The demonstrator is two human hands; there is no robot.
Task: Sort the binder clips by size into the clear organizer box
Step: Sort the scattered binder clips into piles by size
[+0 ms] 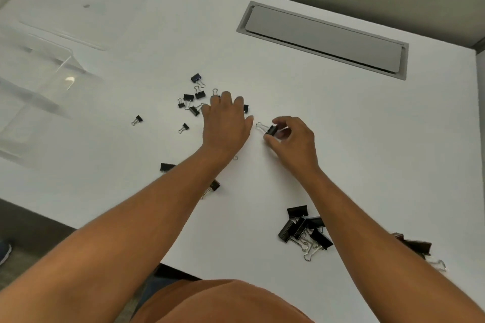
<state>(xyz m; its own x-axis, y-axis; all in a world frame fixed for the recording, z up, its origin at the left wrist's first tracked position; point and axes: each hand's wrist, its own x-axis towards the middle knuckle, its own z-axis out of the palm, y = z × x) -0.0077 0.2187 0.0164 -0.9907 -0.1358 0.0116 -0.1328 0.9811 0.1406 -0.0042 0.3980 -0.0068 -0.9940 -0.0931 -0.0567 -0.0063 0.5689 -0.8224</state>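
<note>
Right hand pinches a black clip mid-desk, wire handles pointing left. Left hand lies flat, fingers straight, over the small-clip scatter. Large clips near front edge. Clear box at left edge.

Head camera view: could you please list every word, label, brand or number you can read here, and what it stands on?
None: no readable text shows anywhere.
The binder clips are plain black, with no visible marking.
The clear organizer box, the white table and its grey cable hatch show no print.
</note>
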